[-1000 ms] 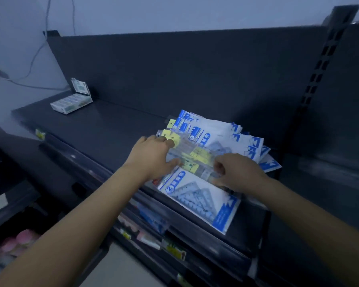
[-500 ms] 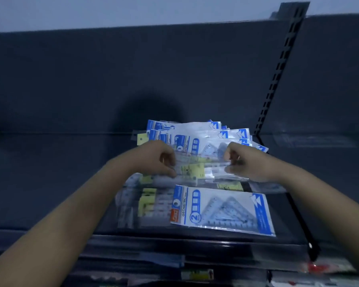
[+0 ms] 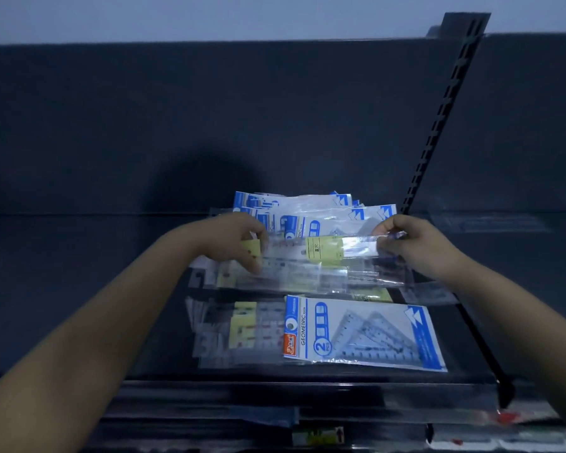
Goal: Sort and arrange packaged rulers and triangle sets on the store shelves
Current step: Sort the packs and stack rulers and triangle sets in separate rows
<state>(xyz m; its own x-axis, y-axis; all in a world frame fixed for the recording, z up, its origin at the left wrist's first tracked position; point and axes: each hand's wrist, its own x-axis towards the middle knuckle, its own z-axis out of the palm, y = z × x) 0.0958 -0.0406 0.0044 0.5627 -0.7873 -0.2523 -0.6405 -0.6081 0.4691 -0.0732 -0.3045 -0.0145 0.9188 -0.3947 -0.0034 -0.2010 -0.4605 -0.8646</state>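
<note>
Ruler pack, a clear sleeve with a yellow label, is what I am holding. It hangs just above the shelf, stretched between both hands, with its long axis running from 9 o'clock to 3 o'clock across my view. My left hand pinches the 9 o'clock end, thumb and curled fingers clamped on the plastic beside a second yellow tag. My right hand pinches the 3 o'clock end the same way, fingertips bunched on the sleeve's edge. Neither hand is nearer than the other, so I judge the coming move turns on keeping that axis level. At 12 o'clock from the pack, toward the back of the shelf, lies the stack of triangle sets, blue and white and fanned unevenly. At 6 o'clock, near the front lip, a single triangle set lies flat with its long axis parallel to the one I hold. Just beside it at 7 o'clock, loose ruler packs lie overlapped. I judge the held pack belongs with those, so the travel would be toward me and slightly left, lowering both ends together. The plastic is glossy and the light is dim, so there may be more than one sleeve in my grip; I cannot tell.
</note>
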